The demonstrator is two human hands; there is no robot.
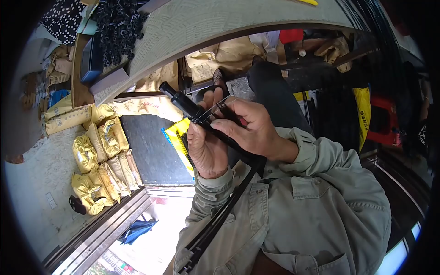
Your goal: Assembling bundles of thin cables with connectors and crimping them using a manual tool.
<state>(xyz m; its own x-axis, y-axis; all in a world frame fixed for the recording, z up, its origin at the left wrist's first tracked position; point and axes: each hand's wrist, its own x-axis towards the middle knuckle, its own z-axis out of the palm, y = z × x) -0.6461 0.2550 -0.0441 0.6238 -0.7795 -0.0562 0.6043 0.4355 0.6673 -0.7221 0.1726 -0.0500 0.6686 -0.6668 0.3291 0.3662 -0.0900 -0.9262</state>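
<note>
**Both hands gripping a black tube before the chest**

The tube (181, 101) is slanting in front of the person's chest, its narrow end pointing toward the upper left. The left hand (208, 149) is clasping it from below, the thumb lying along its near side and some fingers showing behind it. The right hand (256, 130) is clamping on the same tube from the other side, its thumb pressing against the surface. Its forefinger is bending over thin strands (221, 110) near the tube's collar; whether finger and thumb are pinching these, I cannot tell.

Below the hands, long black rods (215, 220) are running down over the shirt (311, 215) toward the bottom of the view. Just left of the left hand, a yellow packet (187, 160) is lying lower down.

Beyond the hands, a pale worktop (197, 27) is curving across the top, with small black parts (117, 34) piling up near its left end. Tan bags (103, 142) are standing in rows on the left, a blue umbrella (137, 231) is resting farther down, and a red stool (384, 121) is standing at the right.
</note>
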